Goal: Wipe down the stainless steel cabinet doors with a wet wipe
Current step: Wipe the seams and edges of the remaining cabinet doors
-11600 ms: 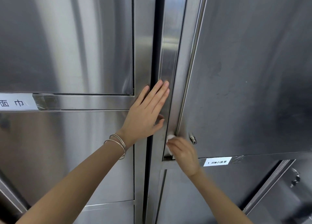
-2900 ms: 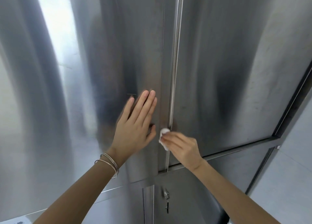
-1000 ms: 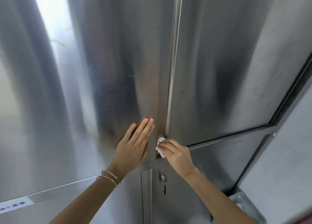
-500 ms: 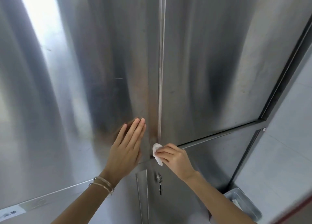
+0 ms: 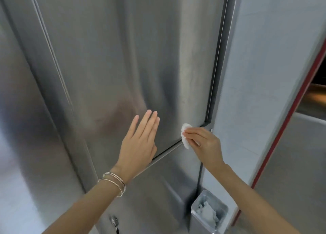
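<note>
A tall stainless steel cabinet door (image 5: 134, 57) fills the upper middle of the head view. My right hand (image 5: 202, 142) pinches a small white wet wipe (image 5: 185, 136) and holds it against the door's lower right corner, just above the seam. My left hand (image 5: 139, 142) lies flat on the same door near its bottom edge, fingers straight and together, with thin bangles on the wrist. A lower cabinet door (image 5: 158, 189) sits beneath the seam.
A pale wall (image 5: 261, 75) stands right of the cabinet, ending at a red-edged frame (image 5: 289, 120). A small metal bin (image 5: 210, 210) with crumpled tissue inside stands on the floor by the cabinet's right side. A lock with a key (image 5: 114, 222) shows on the lower door.
My right hand slid the wipe rightward from the centre seam along the door's bottom edge to its right corner. My left hand followed onto the right door, and the view swung right.
</note>
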{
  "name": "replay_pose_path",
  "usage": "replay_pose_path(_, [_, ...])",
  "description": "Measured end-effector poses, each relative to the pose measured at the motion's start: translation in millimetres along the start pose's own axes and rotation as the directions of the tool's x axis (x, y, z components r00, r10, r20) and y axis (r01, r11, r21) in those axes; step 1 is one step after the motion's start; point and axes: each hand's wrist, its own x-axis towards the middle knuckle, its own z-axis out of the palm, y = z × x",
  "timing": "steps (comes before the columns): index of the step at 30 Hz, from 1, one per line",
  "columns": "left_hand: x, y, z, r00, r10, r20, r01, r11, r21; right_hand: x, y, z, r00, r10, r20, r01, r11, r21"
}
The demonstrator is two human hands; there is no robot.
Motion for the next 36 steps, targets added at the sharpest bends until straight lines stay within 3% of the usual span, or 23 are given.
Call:
replay_pose_path(8, [98,52,45,0.996,0.061,0.063,-0.064,0.997,0.044,28,103,-19,1.000,-0.013,-0.011,0.011,0.993,-0.120])
replay_pose_path(22, [278,111,114,0.986,0.015,0.167,-0.060,0.961,0.270,106,270,-19,0.999,-0.029,0.043,0.032,0.997,-0.069])
replay_pose_path(27, [292,114,132,0.991,-0.045,0.128,-0.003,0.935,0.356,126,302,-8,0.997,-0.067,0.041,0.067,0.998,0.003])
replay_pose_path(36, [281,99,139,0.998,0.027,0.058,-0.049,0.896,0.442,142,328,9,0.988,-0.157,-0.003,0.156,0.984,0.083])
